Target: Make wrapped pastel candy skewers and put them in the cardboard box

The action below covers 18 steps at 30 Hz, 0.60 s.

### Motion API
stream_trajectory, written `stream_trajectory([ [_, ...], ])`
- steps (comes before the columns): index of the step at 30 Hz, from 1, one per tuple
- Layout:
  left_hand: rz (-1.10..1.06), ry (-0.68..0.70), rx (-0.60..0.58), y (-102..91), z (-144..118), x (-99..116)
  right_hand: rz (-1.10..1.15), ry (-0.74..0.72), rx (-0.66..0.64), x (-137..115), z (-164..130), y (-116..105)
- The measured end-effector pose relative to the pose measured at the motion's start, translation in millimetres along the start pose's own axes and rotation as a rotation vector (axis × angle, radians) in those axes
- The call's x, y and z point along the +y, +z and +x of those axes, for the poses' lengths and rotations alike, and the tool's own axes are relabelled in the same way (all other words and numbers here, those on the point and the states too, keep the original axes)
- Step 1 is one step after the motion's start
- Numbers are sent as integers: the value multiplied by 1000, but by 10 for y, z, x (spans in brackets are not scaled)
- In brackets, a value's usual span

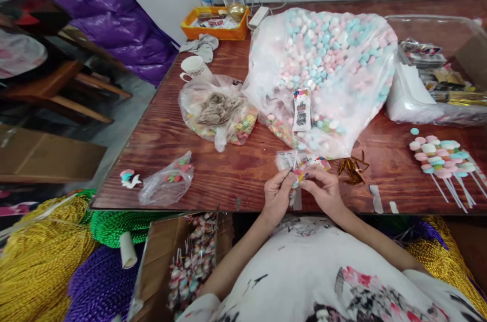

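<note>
My left hand (277,192) and my right hand (324,189) meet at the table's front edge. Their fingertips are pinched around a small multicoloured candy (299,175), yellow, pink and blue; its lower part is partly hidden by the fingers. Just behind it lie printed clear wrappers (286,159). Gold twist ties (350,170) lie to the right of my right hand. Further back, a big clear bag (266,66) of pastel marshmallows bears a printed packet (302,110). Marshmallow skewers on white sticks (441,157) are piled at the right.
A bag of colourful candies with a brown cloth (220,109), a white mug (195,66) and an orange tray (224,33) stand at left. A clear bin (426,114) is at right. Below the edge sit a box of wrapped skewers (155,266) and bead strands (41,241).
</note>
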<state>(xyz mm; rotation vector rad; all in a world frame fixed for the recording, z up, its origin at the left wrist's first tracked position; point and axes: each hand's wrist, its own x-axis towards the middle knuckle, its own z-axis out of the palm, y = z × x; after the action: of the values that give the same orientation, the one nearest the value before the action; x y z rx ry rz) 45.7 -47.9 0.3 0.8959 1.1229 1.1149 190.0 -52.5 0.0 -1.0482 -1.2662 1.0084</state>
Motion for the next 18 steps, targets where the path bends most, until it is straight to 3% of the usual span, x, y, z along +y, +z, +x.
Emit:
stream_trajectory([
  [8, 37, -55, -137, -35, -74, -19, -184, -246, 128, 35, 69, 56],
  [18, -64, -240, -378, -56, 5, 26, -147, -284, 198, 87, 17, 127],
])
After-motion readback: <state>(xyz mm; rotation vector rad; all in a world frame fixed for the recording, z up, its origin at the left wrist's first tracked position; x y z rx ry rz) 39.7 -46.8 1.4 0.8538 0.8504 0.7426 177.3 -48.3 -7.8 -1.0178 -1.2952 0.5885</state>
